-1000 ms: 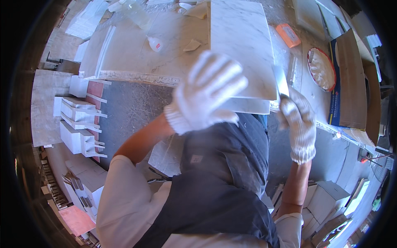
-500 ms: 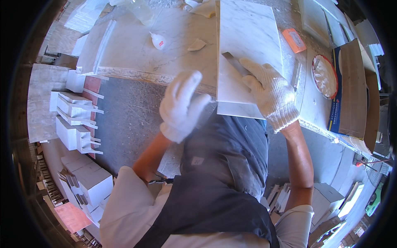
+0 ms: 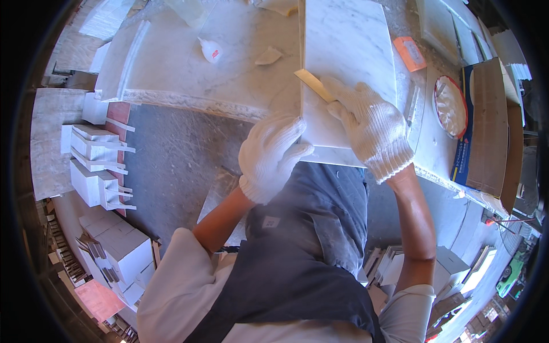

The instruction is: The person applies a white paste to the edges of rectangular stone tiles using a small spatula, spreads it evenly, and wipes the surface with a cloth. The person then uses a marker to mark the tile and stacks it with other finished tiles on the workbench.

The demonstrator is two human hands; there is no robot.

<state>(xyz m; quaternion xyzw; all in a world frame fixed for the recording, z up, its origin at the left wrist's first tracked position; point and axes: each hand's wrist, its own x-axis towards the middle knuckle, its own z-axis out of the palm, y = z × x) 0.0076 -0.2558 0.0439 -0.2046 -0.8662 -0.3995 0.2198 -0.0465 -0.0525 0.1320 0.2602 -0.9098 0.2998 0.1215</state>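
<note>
A white marble slab (image 3: 349, 57) with grey veins lies raised on the worktable, its near end jutting over the table's front edge. My right hand (image 3: 369, 123), in a white knitted glove, is closed on a flat metal scraper (image 3: 313, 84) above the slab. The scraper's tip reaches the slab's left edge; its handle end is hidden in the glove. My left hand (image 3: 271, 151), also gloved, is at the slab's near left corner. Its fingers are stretched out with the thumb apart, and the fingertips meet or nearly meet the edge.
On the marble-topped worktable (image 3: 171, 74) lie a white squeeze bottle (image 3: 210, 50) and a stone shard (image 3: 269, 56). Right of the slab are an orange box (image 3: 409, 54), a round tub of white paste (image 3: 450, 107) and a cardboard box (image 3: 486, 126). White stacked pieces (image 3: 94, 140) stand left.
My left hand has moved right, up to the slab's near left corner. The scraper has shifted left, so its tip now sits at the slab's left edge and catches a yellowish shine.
</note>
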